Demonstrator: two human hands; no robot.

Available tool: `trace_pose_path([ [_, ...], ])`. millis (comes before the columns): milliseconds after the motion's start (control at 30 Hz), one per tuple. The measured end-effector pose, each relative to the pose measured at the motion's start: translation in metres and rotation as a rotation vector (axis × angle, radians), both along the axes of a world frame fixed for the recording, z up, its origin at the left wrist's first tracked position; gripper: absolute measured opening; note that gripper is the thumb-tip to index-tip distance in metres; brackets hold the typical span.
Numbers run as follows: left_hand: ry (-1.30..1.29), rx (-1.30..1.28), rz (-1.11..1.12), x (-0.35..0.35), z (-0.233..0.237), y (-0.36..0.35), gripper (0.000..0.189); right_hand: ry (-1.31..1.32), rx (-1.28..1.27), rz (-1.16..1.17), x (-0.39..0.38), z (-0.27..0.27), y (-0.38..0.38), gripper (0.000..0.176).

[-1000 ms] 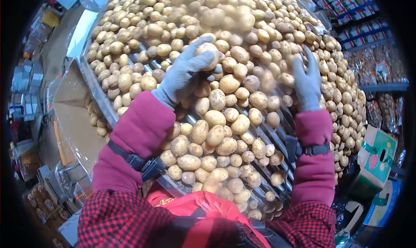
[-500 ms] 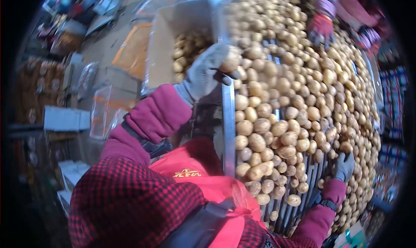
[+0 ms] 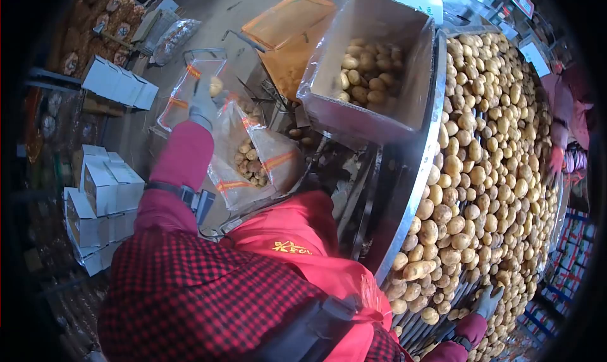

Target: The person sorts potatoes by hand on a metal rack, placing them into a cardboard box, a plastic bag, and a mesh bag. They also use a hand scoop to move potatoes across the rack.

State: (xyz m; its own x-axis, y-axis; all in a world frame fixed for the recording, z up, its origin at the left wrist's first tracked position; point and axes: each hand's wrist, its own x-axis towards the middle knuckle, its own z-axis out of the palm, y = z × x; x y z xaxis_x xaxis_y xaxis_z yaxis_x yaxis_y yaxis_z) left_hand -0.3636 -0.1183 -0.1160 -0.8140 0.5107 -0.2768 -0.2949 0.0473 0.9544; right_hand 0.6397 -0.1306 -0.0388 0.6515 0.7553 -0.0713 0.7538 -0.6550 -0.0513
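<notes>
My left hand (image 3: pixel 202 106), in a grey glove and slightly blurred, reaches out over the mesh-and-plastic bags on the left. A pale potato (image 3: pixel 216 85) is at its fingers. Beneath and beside it, a clear bag with orange stripes (image 3: pixel 265 148) stands open with several potatoes (image 3: pixel 250 159) inside. My right hand (image 3: pixel 488 302), also gloved in grey, rests at the near end of the potato heap (image 3: pixel 480 191). Its fingers are apart and touch potatoes, with none visibly gripped.
A plastic-lined cardboard box (image 3: pixel 360 118) holding potatoes stands against the metal table edge (image 3: pixel 414 191). Behind the bags is an orange mesh bag (image 3: pixel 288 36). White cartons (image 3: pixel 107 188) are stacked at left. Across the table, another person's red-gloved hand (image 3: pixel 556 159) is near the potatoes.
My left hand has swung left with a potato, from above the table edge to over the bags. The view has turned left. My right hand stays at the potatoes; the other person's hand has drawn back.
</notes>
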Motion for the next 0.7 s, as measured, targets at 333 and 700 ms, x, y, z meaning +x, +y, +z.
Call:
trace_pose_path([
  [333,0.496,-0.109,-0.349,-0.117,-0.069,0.063,0.043,0.095,0.080,0.134,-0.103,0.019,-0.005,0.065],
  [700,0.882,0.501,-1.167,0.361,0.088,0.190,0.052,0.345,0.445,-0.109,-0.198,0.045,-0.195,0.053],
])
